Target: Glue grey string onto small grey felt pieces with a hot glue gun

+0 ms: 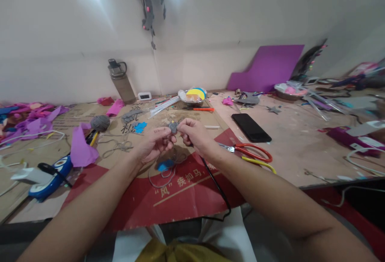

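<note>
My left hand [156,142] pinches the left side of a small grey fuzzy piece [173,127] between thumb and fingers. At its other side, the fingers of my right hand [195,134] are closed on it. Whether it is felt or yarn I cannot make out. A black cord [215,182] runs down from under my right hand to the table's front edge. Below my hands, a blue cut-out piece [165,165] lies beside loops of grey yarn [162,184] on the red and brown cardboard [135,210].
Red-handled scissors [255,152] and a black phone [251,127] lie to the right. On the left are a grey yarn ball [100,123], a blue power strip [51,184] and purple felt [82,148]. A bottle [122,83] and a bowl [192,102] stand behind.
</note>
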`<state>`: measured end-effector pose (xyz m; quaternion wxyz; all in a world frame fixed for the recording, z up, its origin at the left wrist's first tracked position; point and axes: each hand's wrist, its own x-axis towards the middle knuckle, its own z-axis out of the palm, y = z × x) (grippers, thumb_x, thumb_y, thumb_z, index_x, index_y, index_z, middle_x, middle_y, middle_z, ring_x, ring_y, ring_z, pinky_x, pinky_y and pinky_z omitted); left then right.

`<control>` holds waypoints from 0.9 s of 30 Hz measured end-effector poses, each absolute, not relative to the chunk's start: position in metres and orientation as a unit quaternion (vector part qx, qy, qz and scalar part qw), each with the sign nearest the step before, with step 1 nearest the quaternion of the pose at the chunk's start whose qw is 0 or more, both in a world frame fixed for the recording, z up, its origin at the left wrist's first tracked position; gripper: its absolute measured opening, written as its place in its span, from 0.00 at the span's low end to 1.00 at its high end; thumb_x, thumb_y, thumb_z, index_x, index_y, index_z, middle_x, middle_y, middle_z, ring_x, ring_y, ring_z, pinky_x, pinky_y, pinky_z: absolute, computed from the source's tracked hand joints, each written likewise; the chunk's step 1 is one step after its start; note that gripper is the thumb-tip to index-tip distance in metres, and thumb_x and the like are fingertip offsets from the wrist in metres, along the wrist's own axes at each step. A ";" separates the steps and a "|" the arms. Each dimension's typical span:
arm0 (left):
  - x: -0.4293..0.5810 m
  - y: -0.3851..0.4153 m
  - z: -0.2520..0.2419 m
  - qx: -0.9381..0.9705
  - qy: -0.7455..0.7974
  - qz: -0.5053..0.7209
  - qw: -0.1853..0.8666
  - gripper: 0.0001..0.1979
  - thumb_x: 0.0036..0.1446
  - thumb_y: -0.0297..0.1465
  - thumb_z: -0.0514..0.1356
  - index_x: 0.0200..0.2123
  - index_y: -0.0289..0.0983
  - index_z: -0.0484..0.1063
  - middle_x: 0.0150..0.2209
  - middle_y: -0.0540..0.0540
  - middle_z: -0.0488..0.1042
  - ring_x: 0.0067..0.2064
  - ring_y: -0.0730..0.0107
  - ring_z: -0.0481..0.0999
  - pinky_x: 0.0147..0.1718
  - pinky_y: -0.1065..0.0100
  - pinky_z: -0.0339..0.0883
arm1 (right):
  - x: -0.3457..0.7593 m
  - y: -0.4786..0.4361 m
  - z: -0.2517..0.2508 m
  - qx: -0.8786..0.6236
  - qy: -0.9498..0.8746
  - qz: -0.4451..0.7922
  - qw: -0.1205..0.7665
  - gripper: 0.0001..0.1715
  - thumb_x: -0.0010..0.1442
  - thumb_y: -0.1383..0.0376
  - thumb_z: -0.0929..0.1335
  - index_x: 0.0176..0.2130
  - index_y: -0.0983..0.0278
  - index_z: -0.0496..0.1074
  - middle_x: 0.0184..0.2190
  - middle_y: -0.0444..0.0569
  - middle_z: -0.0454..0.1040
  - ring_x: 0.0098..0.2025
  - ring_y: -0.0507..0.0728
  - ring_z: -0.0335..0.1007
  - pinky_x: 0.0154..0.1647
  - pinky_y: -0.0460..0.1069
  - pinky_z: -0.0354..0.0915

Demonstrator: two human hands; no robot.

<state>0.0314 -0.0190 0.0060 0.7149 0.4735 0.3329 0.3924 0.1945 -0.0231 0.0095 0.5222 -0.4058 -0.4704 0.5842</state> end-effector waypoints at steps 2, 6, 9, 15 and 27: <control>0.032 -0.020 0.008 0.493 0.348 0.397 0.691 0.11 0.48 0.34 0.67 0.28 0.32 0.73 0.27 0.46 0.76 0.22 0.78 0.72 0.21 0.76 0.63 | 0.194 -0.022 0.008 -0.416 -0.474 0.572 0.525 0.11 0.43 0.63 0.68 0.22 0.62 0.60 0.11 0.33 0.56 0.12 0.44 0.47 0.14 0.42 0.44; 0.034 -0.020 0.009 0.505 0.385 0.423 0.647 0.12 0.46 0.34 0.68 0.23 0.32 0.71 0.23 0.47 0.75 0.19 0.78 0.71 0.20 0.76 0.61 | 0.194 -0.022 0.005 -0.398 -0.487 0.584 0.513 0.09 0.45 0.62 0.68 0.22 0.63 0.63 0.14 0.35 0.60 0.13 0.44 0.52 0.14 0.42 0.50; 0.033 -0.020 0.009 0.504 0.404 0.435 0.628 0.11 0.46 0.34 0.68 0.22 0.33 0.71 0.22 0.48 0.74 0.19 0.79 0.70 0.19 0.76 0.61 | 0.196 -0.022 0.004 -0.375 -0.483 0.604 0.511 0.07 0.49 0.62 0.66 0.28 0.64 0.67 0.20 0.38 0.66 0.16 0.45 0.57 0.14 0.42 0.55; 0.033 -0.020 0.009 0.511 0.417 0.434 0.614 0.12 0.45 0.35 0.68 0.21 0.33 0.71 0.21 0.48 0.74 0.18 0.78 0.69 0.20 0.75 0.61 | 0.195 -0.022 0.002 -0.374 -0.517 0.587 0.499 0.13 0.54 0.56 0.67 0.29 0.64 0.66 0.25 0.40 0.68 0.19 0.46 0.61 0.15 0.43 0.59; 0.032 -0.018 0.008 0.520 0.425 0.437 0.598 0.13 0.47 0.35 0.67 0.22 0.32 0.71 0.21 0.49 0.74 0.18 0.79 0.69 0.18 0.75 0.60 | 0.204 -0.020 0.007 -0.326 -0.457 0.562 0.608 0.06 0.54 0.63 0.65 0.36 0.60 0.64 0.17 0.32 0.56 0.14 0.44 0.45 0.13 0.41 0.52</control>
